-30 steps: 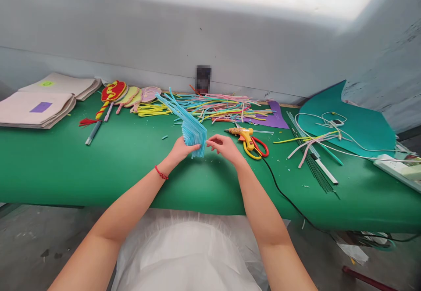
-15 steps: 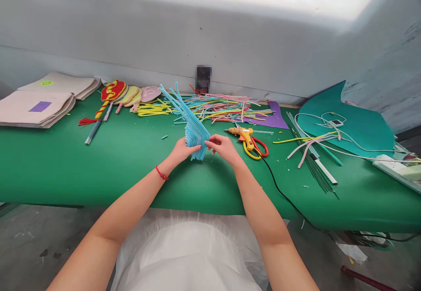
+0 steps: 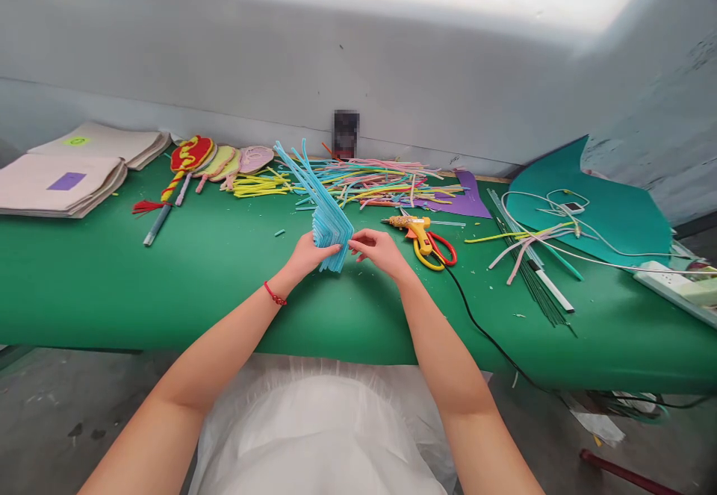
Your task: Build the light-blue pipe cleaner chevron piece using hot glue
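Note:
A light blue piece made of bent pipe cleaners laid side by side (image 3: 336,228) is held up over the green table. Its rows fold at an angle, and several long loose ends stick out to the upper left. My left hand (image 3: 307,254) grips its lower left side, with the thumb across the front and the other fingers hidden behind. At the right edge, my right hand (image 3: 376,248) has its fingers curled, thumb and fingertips pinching the border of the piece. Just right of that hand lies a yellow glue gun (image 3: 417,232) on red-and-yellow-handled scissors (image 3: 445,248).
Loose coloured pipe cleaners (image 3: 375,181) are heaped along the wall. Finished fuzzy shapes on sticks (image 3: 191,153) and cloth-like stacks (image 3: 61,181) stand at left. A teal sheet (image 3: 616,219), thin wires (image 3: 538,293), and a power strip (image 3: 666,278) are at right. The glue gun's black cord (image 3: 476,323) runs off the front edge.
The blue pipe-cleaner piece has turned slightly, its right edge shifting a little left. My right fingers have moved slightly along that edge; both hands stay nearly in place.

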